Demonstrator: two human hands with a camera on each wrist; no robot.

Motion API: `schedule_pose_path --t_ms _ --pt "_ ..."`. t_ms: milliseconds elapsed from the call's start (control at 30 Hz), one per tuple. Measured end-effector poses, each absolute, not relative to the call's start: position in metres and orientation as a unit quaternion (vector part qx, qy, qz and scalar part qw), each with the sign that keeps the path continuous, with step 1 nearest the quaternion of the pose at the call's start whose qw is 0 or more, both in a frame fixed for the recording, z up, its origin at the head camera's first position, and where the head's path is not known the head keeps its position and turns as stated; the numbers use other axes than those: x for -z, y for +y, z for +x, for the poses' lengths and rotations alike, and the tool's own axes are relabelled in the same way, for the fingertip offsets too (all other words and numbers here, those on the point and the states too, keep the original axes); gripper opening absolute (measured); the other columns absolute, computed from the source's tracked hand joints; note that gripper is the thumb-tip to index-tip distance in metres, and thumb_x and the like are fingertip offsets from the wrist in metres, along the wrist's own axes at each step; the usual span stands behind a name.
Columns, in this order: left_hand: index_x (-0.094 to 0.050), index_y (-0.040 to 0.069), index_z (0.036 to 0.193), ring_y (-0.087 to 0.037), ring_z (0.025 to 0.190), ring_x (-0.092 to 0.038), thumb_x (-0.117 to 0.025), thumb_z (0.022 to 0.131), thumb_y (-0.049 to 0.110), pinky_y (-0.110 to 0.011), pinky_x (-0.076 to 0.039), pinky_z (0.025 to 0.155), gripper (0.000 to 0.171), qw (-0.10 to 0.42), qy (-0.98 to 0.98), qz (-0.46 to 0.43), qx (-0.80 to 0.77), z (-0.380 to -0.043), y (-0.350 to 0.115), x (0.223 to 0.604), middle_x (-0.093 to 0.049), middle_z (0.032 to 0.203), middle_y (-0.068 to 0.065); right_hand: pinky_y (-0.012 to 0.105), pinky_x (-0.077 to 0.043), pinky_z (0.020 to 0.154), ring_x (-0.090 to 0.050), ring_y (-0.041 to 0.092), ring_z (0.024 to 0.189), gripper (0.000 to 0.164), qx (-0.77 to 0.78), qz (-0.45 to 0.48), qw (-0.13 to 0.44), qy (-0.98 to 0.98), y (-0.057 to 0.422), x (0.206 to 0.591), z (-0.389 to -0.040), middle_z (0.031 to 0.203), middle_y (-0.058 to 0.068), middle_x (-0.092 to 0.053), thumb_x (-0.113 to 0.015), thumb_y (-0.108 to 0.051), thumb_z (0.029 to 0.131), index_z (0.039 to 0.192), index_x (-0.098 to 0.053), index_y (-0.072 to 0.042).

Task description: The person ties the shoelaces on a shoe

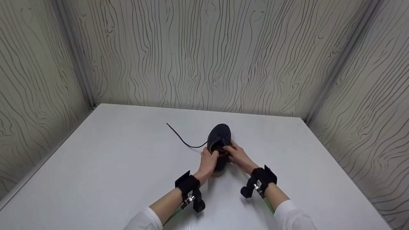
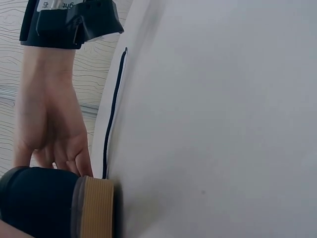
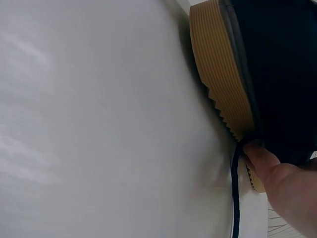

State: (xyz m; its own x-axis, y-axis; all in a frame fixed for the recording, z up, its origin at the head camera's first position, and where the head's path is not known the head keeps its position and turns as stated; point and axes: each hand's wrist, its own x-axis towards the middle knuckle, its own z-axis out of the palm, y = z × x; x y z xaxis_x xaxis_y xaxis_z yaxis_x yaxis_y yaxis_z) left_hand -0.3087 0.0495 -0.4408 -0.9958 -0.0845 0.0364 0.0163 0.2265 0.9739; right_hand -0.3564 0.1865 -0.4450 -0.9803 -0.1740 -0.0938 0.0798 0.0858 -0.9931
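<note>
Two white sleeves (image 1: 145, 221) are closest to me, with a fat black band (image 1: 188, 184) on each bare wrist. The left hand (image 1: 208, 163) pinches the left edge of a dark shoe's opening, thumb tucked inside. The right hand (image 1: 240, 157) pinches the right edge the same way. The shoe (image 1: 219, 130) sits in the middle of the white worktop (image 1: 127, 153), toe pointing away. Its sole (image 2: 96, 208) is tan with little lines. A thin dark lace (image 1: 182, 139) curls out to the left.
</note>
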Motion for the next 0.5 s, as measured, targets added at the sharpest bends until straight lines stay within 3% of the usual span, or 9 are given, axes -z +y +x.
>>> schedule_pose_path --t_ms 500 --pt "-0.025 -0.014 0.132 -0.035 0.119 -0.031 -0.042 0.082 0.02 -0.041 -0.026 0.096 0.063 0.042 -0.781 0.029 0.622 -0.288 0.045 0.44 -0.03 0.129 -0.028 0.035 -0.04 0.085 -0.041 0.031 0.114 0.069 0.688 -0.06 0.12 0.713 0.184 0.445 -0.343 0.138 0.026 -0.026 -0.052 -0.015 0.09 0.144 -0.011 -0.005"
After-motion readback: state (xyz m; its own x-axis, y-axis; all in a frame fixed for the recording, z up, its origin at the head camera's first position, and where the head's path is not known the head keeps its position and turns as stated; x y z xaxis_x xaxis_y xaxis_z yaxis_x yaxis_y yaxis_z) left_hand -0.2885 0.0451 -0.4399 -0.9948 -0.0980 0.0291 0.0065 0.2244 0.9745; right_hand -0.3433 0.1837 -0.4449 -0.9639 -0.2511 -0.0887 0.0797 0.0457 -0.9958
